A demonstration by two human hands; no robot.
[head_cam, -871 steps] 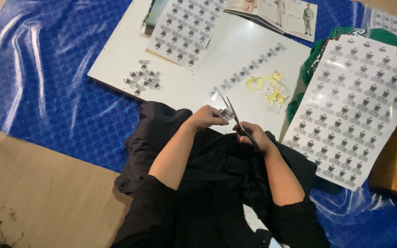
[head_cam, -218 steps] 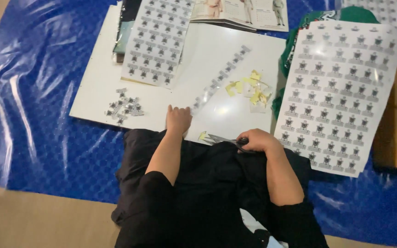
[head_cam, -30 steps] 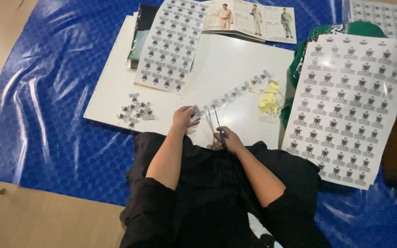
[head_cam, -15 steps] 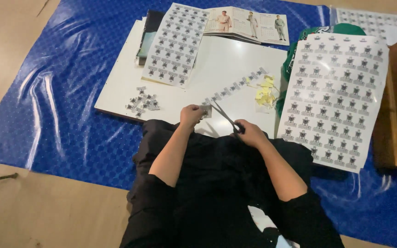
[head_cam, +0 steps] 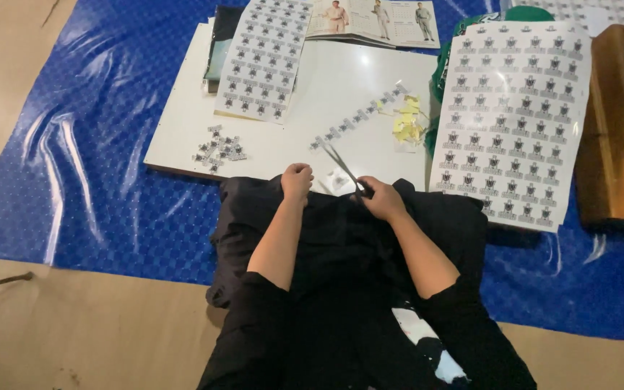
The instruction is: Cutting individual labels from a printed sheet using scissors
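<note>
Gripping scissors [head_cam: 342, 167], the right hand [head_cam: 382, 200] snips; left hand [head_cam: 297, 180] clenched (contents unclear). Cut pieces [head_cam: 219, 149] at ten o'clock; full sheets [head_cam: 512, 123] remain.

Large sticker sheet [head_cam: 510, 123]: right of the white board, rectangular, white with rows of small dark emblems, lying flat and slightly tilted.
Second sticker sheet [head_cam: 263, 58]: top left of the board, same white ground and dark emblem rows, overlapping a dark book.
Third sheet [head_cam: 601, 11]: top right edge, partly cut off.
Cut strip of stickers [head_cam: 361, 117]: diagonal across the board's middle.
Loose cut stickers [head_cam: 218, 148]: small heap near the board's left front edge.
Yellow backing scraps [head_cam: 407, 124]: just beside the strip's upper end.
</note>
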